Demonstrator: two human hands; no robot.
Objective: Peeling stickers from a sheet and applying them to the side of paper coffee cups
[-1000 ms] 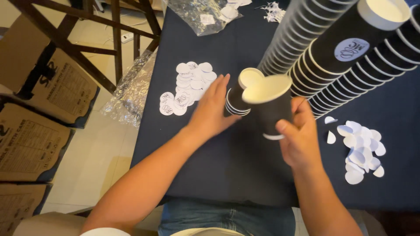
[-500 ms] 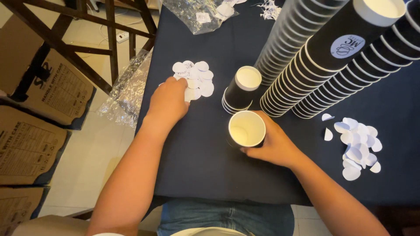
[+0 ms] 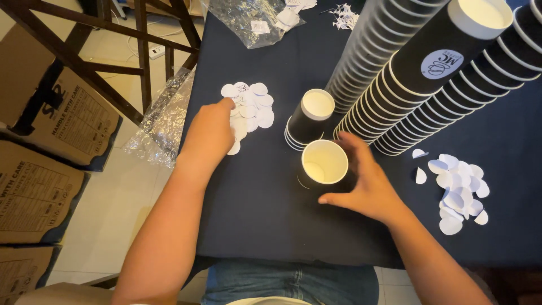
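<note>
Dark tablecloth [image 3: 254, 203], tiled floor [image 3: 107, 220]

Right hand [image 3: 367, 189] cups upright black cup [image 3: 323, 165]; left hand [image 3: 210, 133] on white stickers [image 3: 251, 107].

Pale tiled floor [image 3: 113, 197], dark wooden frame [image 3: 84, 62], cardboard boxes [image 3: 51, 113].
</note>
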